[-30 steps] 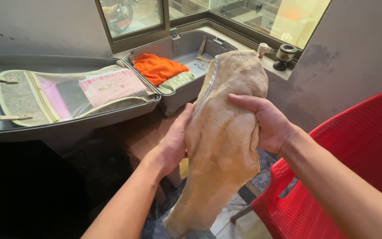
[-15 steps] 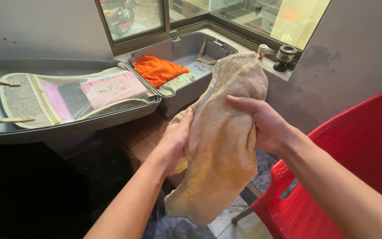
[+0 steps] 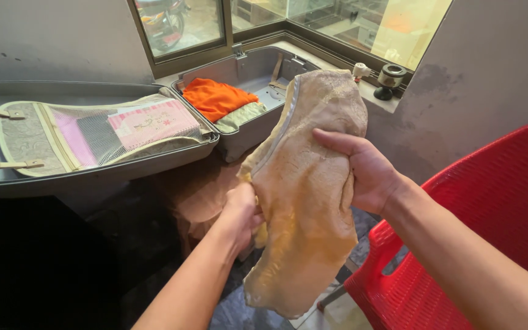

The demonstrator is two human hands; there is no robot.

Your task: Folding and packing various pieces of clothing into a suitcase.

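Note:
I hold a beige lace garment (image 3: pixel 304 201) upright in front of me with both hands. My right hand (image 3: pixel 362 171) grips its right side near the middle, fingers across the front. Lower down, my left hand (image 3: pixel 245 211) clutches its left edge, partly tucked behind the cloth. The garment's top rises in front of the open grey suitcase (image 3: pixel 249 131), and its bottom hangs loose above the floor.
The suitcase lies open on a low surface; one half holds an orange cloth (image 3: pixel 218 98) and a pale folded cloth (image 3: pixel 242 115), the lid half (image 3: pixel 62 177) has a mesh pocket with pink items. A red plastic chair (image 3: pixel 490 214) stands at right. Small objects sit on the window ledge (image 3: pixel 389 78).
My left hand has slid down the garment's left edge, and the lower part of the cloth has been drawn up and bunched. My right hand has stayed in place.

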